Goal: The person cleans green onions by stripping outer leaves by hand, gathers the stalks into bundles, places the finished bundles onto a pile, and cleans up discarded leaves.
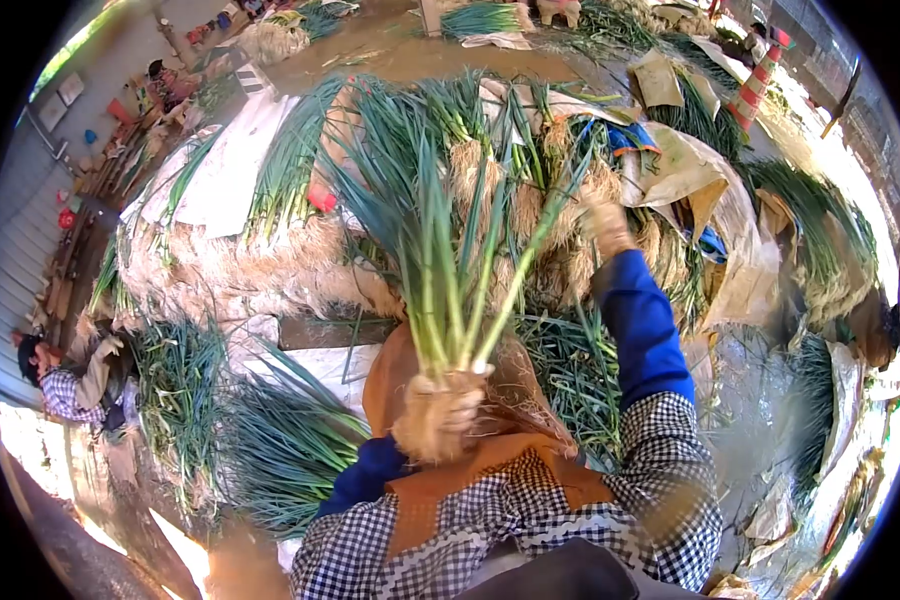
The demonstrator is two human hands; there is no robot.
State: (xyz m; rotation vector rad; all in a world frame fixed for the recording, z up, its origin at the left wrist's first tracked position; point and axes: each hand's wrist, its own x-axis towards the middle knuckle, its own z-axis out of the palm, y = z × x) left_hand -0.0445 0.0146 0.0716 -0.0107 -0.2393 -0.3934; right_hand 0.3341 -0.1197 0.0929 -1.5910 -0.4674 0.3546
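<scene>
My left hand (438, 415), apparently gloved, is closed around the lower ends of a bunch of green onions (440, 300) in front of my body. The white stalks rise out of the fist and the long leaves fan upward. Farther forward and to the right, my right hand (610, 228) reaches to the hairy roots of the piled green onions (475, 185). Motion smears its fingers, so whether they grip anything cannot be made out. An orange-brown apron (390, 380) covers my lap beneath the bunch.
Loose green leaves (570, 375) lie right of my lap, and more green onions (290, 440) lie to the left. Brown-white sacking (690, 180) covers part of the pile. Another person (75, 385) works at far left. A red-and-white traffic cone (758, 80) stands at back right.
</scene>
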